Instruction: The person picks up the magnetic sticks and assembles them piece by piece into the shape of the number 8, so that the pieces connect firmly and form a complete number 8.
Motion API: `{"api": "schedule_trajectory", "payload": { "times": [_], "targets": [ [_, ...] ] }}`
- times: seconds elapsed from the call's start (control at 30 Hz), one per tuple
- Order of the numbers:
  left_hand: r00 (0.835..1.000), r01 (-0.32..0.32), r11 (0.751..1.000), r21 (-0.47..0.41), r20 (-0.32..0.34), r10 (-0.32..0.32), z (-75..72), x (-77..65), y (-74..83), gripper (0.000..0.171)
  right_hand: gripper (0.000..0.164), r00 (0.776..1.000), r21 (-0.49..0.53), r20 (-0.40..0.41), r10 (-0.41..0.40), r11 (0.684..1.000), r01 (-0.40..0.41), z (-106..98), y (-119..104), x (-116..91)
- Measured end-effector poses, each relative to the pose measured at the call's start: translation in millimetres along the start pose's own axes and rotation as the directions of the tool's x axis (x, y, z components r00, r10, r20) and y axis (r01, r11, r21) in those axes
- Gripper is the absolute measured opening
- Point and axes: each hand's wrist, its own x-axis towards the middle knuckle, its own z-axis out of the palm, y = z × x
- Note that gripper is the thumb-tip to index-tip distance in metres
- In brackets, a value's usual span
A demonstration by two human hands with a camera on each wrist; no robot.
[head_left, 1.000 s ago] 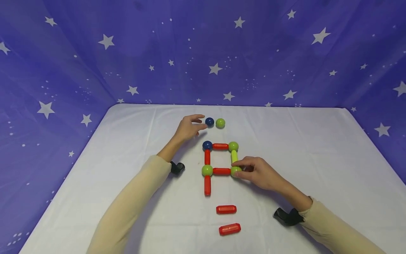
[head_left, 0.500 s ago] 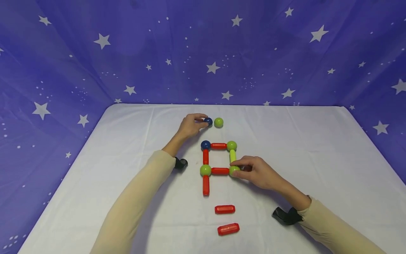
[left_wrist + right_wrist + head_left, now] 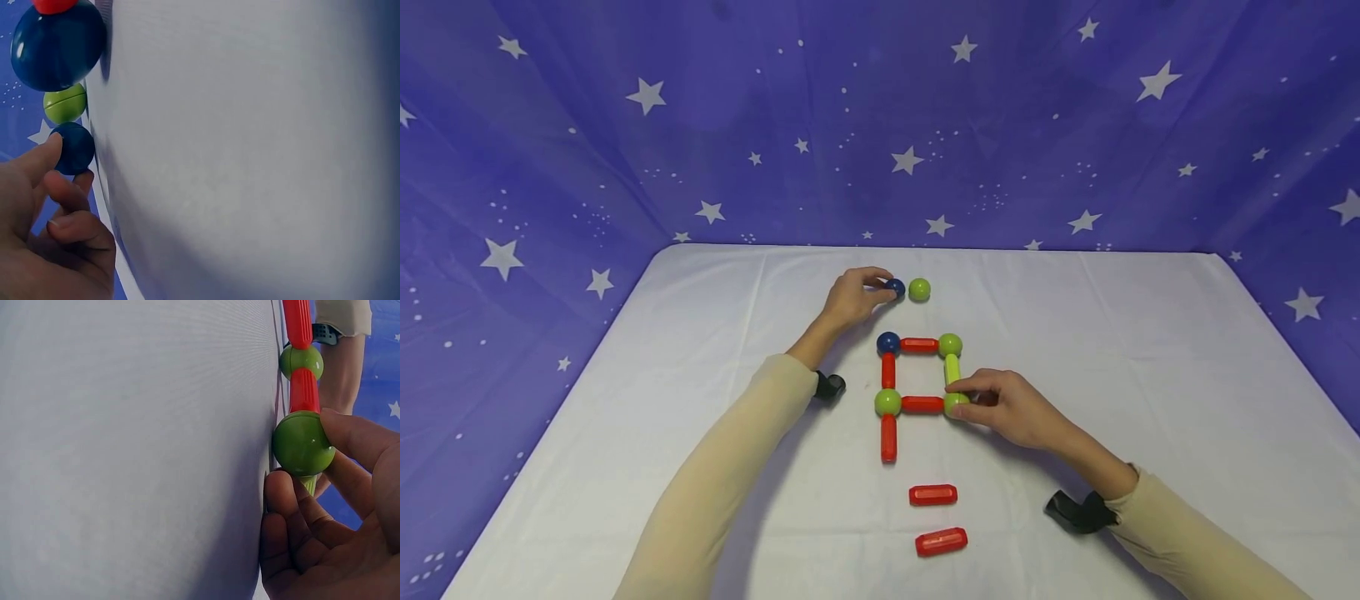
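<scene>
With thumb and fingers my left hand (image 3: 852, 297) pinches a loose blue ball (image 3: 896, 288) toward the back of the table. Right beside that ball sits a loose green ball (image 3: 920, 290). My right hand (image 3: 1011, 407) holds the green corner ball (image 3: 304, 444) of a square built from balls and rods, its thumb and fingers around it. A lime rod (image 3: 952, 367) and a red rod (image 3: 922, 405) meet at that corner. The other corners are a blue ball (image 3: 888, 343), a green ball (image 3: 951, 345) and a green ball (image 3: 887, 403).
From the square's front left ball a red rod (image 3: 889, 439) sticks out toward me. Two loose red rods, one (image 3: 933, 495) behind the other (image 3: 942, 542), lie nearer the front. A white cloth (image 3: 1135, 358) covers the table, with a starry purple curtain (image 3: 880, 108) behind.
My left hand has moved slightly right and its fingers have closed on the loose blue ball. The right hand has stayed at the green corner ball.
</scene>
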Motion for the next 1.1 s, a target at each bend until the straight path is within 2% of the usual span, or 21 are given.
{"api": "schedule_trajectory", "payload": {
  "times": [0.2,0.47,0.77,0.9,1.0,1.1],
  "targets": [
    [1.000,-0.005,1.000,0.008,0.003,0.005,-1.0,-1.5,-0.8,0.043,0.031,1.000,0.007,0.006,0.003,1.000,-0.003,0.1,-0.5,0.4],
    [1.000,-0.005,1.000,0.016,0.019,0.005,-1.8,-3.8,-3.2,0.038,0.029,1.000,-0.001,0.009,0.004,1.000,-0.004,1.0,-1.3,0.5],
    [0.999,0.023,0.999,-0.034,0.041,-0.021,-3.7,-7.7,-2.2,0.039,0.031,1.000,-0.004,0.001,0.000,1.000,0.000,0.1,-2.0,-0.2],
    [0.999,0.002,0.999,-0.033,0.043,0.000,-6.9,-9.6,-4.3,0.038,0.030,1.000,-0.004,-0.003,0.000,1.000,0.000,0.2,-1.4,-1.3],
    [0.999,-0.006,0.998,-0.065,0.034,0.008,-12.1,-13.7,-7.5,0.037,0.030,1.000,-0.002,-0.003,0.001,1.000,-0.001,0.0,-1.4,-1.7],
    [0.999,0.016,0.991,-0.131,0.035,-0.011,-19.3,-19.5,-11.6,0.037,0.030,1.000,-0.005,-0.005,0.003,1.000,-0.003,-0.4,-1.8,-1.8]
  ]
}}
